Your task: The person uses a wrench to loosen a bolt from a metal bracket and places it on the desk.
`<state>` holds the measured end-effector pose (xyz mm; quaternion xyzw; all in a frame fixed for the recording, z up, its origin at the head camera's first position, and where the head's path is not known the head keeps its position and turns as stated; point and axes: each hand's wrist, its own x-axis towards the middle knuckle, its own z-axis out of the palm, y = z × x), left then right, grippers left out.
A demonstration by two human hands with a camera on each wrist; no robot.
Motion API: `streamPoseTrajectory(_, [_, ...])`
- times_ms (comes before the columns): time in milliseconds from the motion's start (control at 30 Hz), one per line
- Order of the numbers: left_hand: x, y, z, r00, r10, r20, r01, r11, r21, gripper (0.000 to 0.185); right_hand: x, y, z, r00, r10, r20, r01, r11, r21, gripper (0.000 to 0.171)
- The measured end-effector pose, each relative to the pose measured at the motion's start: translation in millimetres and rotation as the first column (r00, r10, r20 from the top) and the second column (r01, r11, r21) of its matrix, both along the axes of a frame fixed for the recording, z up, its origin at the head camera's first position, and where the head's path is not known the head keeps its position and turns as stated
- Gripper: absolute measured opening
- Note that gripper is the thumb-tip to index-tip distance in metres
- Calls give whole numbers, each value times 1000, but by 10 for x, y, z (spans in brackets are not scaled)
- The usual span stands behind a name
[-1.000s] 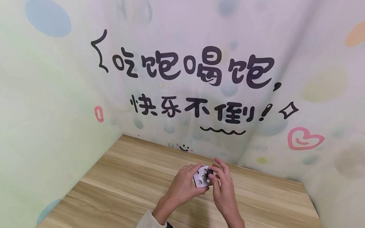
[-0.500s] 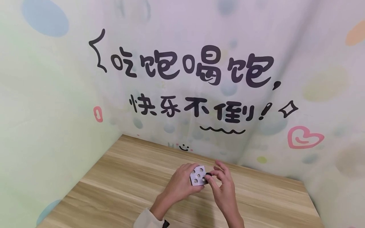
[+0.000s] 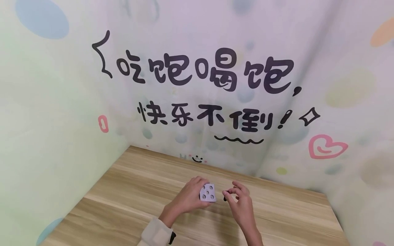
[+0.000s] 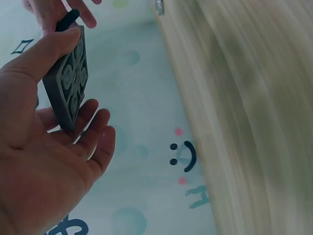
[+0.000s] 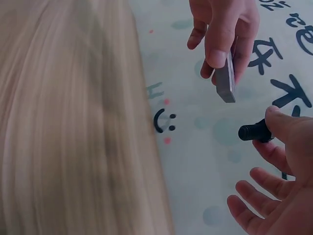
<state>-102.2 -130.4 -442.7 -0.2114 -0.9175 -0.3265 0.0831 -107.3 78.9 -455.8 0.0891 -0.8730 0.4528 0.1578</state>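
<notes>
My left hand (image 3: 185, 195) grips a square grey metal plate (image 3: 210, 193) by its edges, held up over the table. Several round holes show in the plate's face in the head view. Its other face, seen in the left wrist view, carries dark recessed rings, and the thumb presses on one edge. To the right of the plate, my right hand (image 3: 242, 202) pinches a black bolt (image 5: 253, 131) between thumb and index finger. The bolt's shaft points toward the plate, with a gap between them. Fingertips hide part of its head; the other right fingers are loosely bent.
A wood-grain table (image 3: 123, 201) lies beneath both hands. Behind and beside it stand pale fabric walls (image 3: 61, 119) with printed black lettering, a pink heart and coloured spots. A small metallic piece (image 4: 159, 7) shows at the table's edge in the left wrist view.
The bolt was against the plate's holed face; my right hand has drawn it away, leaving a gap. My left hand has moved left and slightly down with the plate, turning it.
</notes>
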Motion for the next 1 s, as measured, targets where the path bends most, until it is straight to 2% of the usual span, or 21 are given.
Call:
streamPoseTrajectory(167, [-67,-57,-92,996,-52,76,56,997,-49,65,-44,22,-125,998,-11,67,7,998,60,15])
streamPoseTrajectory(400, [-147,-110,-225,984,-114,136,128,987,-101,64,-88,30,-253,993,2,122,-25,982,186,25])
streamPoseTrajectory(633, [-181,-117,-342,966,-90,244,130,980,-153,63,-117,18,-403,992,-36,122,-3,953,302,31])
streamPoseTrajectory(800, [-194,-104,-393,961,-68,270,120,976,-181,65,-129,8,-492,985,-84,147,24,928,371,33])
streamPoseTrajectory(1000, [-211,-87,-476,959,-64,275,125,969,-211,66,-124,-20,-574,978,-112,174,35,920,391,29])
